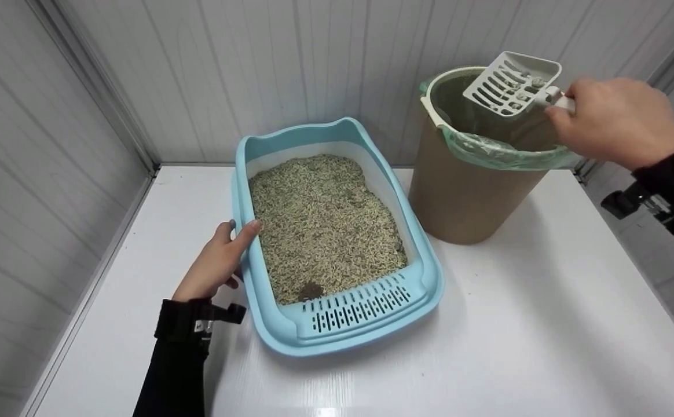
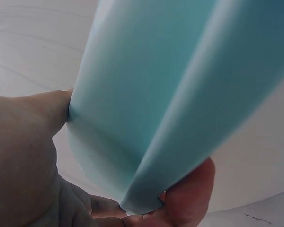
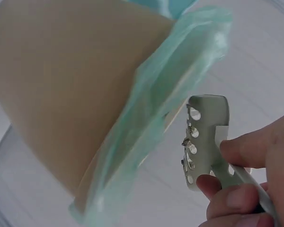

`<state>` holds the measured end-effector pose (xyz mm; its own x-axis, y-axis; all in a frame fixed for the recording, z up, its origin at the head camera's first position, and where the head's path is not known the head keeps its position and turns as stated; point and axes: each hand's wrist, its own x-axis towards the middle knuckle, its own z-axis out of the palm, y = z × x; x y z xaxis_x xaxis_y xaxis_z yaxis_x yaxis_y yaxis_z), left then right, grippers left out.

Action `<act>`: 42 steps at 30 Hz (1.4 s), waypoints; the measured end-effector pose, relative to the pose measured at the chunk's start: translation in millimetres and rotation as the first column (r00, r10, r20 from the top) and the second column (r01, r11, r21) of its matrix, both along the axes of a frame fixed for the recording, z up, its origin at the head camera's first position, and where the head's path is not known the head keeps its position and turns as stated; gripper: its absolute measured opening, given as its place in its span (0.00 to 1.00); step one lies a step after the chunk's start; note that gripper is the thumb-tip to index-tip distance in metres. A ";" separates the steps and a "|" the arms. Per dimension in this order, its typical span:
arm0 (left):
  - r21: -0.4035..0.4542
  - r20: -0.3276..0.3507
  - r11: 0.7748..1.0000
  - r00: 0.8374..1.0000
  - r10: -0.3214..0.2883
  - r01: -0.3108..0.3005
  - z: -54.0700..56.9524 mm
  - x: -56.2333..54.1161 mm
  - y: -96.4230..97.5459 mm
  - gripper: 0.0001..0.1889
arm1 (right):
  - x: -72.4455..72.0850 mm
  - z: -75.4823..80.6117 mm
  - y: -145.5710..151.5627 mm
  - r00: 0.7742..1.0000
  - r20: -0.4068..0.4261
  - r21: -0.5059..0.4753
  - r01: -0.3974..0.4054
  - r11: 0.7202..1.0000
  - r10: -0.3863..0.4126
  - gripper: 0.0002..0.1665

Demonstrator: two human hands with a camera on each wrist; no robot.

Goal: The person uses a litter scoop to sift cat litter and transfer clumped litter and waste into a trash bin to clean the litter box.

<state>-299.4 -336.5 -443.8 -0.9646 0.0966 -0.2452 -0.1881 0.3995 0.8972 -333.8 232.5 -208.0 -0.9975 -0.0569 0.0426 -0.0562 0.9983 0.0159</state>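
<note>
A light blue litter box (image 1: 360, 337) with a slotted front ledge sits slightly turned on the white surface. Pellet-like litter (image 1: 331, 220) covers its floor, with one dark clump (image 1: 312, 291) near the ledge. My left hand (image 1: 215, 263) grips the left rim, thumb on top and fingers curled underneath; the left wrist view shows this rim (image 2: 132, 80) close up. In my right hand (image 1: 621, 119) is the handle of a pale slotted litter scoop (image 1: 537, 68), held tilted above the bin's mouth. A few small bits of litter remain on the scoop.
A tan trash bin (image 1: 464, 197) stands right of the litter box, close against its upper right side. Its green liner bag (image 1: 487, 153) folds over the rim. Panelled walls (image 1: 256, 69) enclose the back and sides.
</note>
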 end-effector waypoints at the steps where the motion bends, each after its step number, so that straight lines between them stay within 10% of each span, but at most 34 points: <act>1: 0.000 0.002 1.000 1.000 -0.001 0.001 0.1 0.0 -0.2 0.63 | 0.2 -0.5 2.4 1.000 0.001 0.025 0.005 1.000 -0.005 0.36; 8: -0.006 -0.002 1.000 1.000 0.003 -0.003 -1.0 -0.4 -1.6 0.65 | 6.1 -9.2 8.4 0.968 -0.208 0.192 -0.102 0.976 0.142 0.13; 14: -0.001 0.000 1.000 1.000 0.005 -0.005 -1.8 0.4 -2.4 0.66 | 4.5 -26.5 8.2 0.728 -0.498 0.442 -0.254 0.860 0.471 0.18; 18: 0.000 -0.003 1.000 1.000 0.010 -0.010 -1.0 0.3 -2.5 0.65 | 3.2 -33.0 6.9 0.648 -0.533 0.488 -0.291 0.823 0.545 0.19; 25: -0.007 0.002 1.000 1.000 0.018 -0.018 -0.8 1.0 -1.4 0.65 | 4.2 -29.1 3.9 0.729 -0.546 0.340 -0.256 0.905 0.412 0.18; 27: -0.006 0.003 1.000 1.000 0.016 -0.016 -0.9 1.4 -0.7 0.66 | 7.2 -21.3 2.5 0.815 -0.498 0.236 -0.203 0.950 0.297 0.17; 32: -0.004 -0.006 1.000 1.000 0.006 -0.006 0.3 0.8 1.3 0.66 | 18.0 0.7 -11.5 0.929 -0.364 0.017 -0.071 0.997 0.073 0.25; 42: -0.002 -0.009 1.000 1.000 0.006 -0.006 1.6 -2.8 8.4 0.64 | 44.2 -13.6 -116.7 0.953 -0.175 -0.116 -0.269 0.956 0.247 0.28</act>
